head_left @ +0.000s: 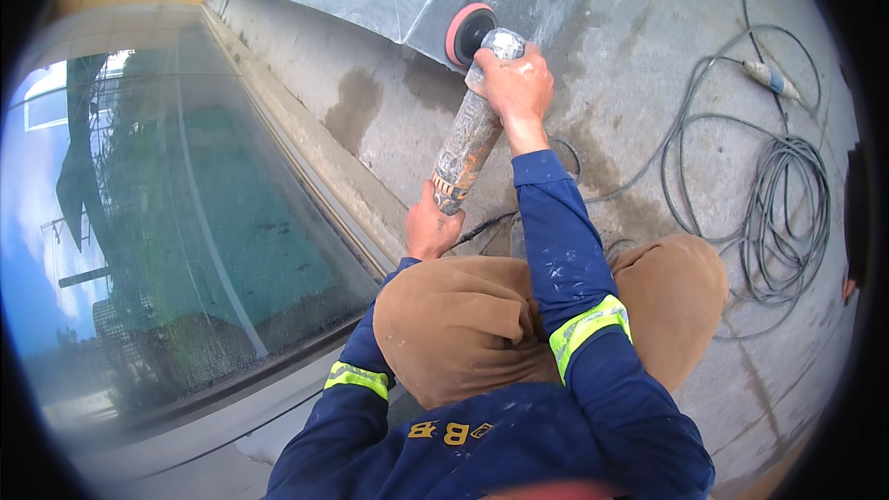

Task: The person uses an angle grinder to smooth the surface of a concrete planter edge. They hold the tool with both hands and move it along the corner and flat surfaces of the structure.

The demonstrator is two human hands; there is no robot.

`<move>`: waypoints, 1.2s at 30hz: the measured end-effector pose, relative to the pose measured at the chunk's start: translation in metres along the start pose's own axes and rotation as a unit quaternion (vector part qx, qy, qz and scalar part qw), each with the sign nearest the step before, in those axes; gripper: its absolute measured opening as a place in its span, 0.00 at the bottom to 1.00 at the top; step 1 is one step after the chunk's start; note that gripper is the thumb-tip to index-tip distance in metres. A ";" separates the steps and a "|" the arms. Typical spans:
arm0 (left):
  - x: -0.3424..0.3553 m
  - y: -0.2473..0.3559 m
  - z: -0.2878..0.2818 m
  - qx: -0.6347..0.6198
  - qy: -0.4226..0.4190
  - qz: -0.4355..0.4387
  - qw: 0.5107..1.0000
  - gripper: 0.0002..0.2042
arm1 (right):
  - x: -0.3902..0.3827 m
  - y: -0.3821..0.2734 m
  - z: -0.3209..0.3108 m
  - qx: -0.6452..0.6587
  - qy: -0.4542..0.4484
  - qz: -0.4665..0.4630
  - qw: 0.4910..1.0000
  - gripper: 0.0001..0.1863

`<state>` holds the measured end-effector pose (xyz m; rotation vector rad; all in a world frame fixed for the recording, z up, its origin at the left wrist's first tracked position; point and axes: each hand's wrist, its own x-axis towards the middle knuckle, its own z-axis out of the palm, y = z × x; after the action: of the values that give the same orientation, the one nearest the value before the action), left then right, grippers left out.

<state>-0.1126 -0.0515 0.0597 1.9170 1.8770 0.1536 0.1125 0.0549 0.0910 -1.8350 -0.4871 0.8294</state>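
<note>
Both my hands are on a dusty, worn angle grinder that carries a round disc with a pink rim. My right hand is wrapped over the head end, just behind the disc. Lower down, my left hand grips the rear of the body, near the orange-striped vents. The disc stands on edge at the corner of a grey concrete ledge; whether it touches the surface I cannot tell. From the tool's rear a dark cord runs off to the right.
A large glass pane with reflections fills the left side, bordered by a metal frame. On the concrete floor to the right lies a coiled grey cable, with a blue and white plug connector above it. Damp stains mark the concrete.
</note>
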 end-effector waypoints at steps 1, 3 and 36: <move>0.003 0.003 -0.002 0.003 0.005 -0.003 1.000 0.24 | 0.001 0.000 -0.002 0.003 0.001 -0.008 1.000 0.32; 0.006 0.006 -0.003 0.010 0.007 -0.005 1.000 0.24 | 0.008 -0.004 -0.003 0.009 0.006 -0.028 1.000 0.32; 0.009 0.013 -0.003 0.024 0.004 0.006 1.000 0.27 | 0.024 0.009 -0.001 -0.023 0.001 0.027 0.999 0.34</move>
<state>-0.1014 -0.0420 0.0653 1.9625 1.8924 0.1208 0.1290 0.0666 0.0757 -1.8985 -0.4621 0.8591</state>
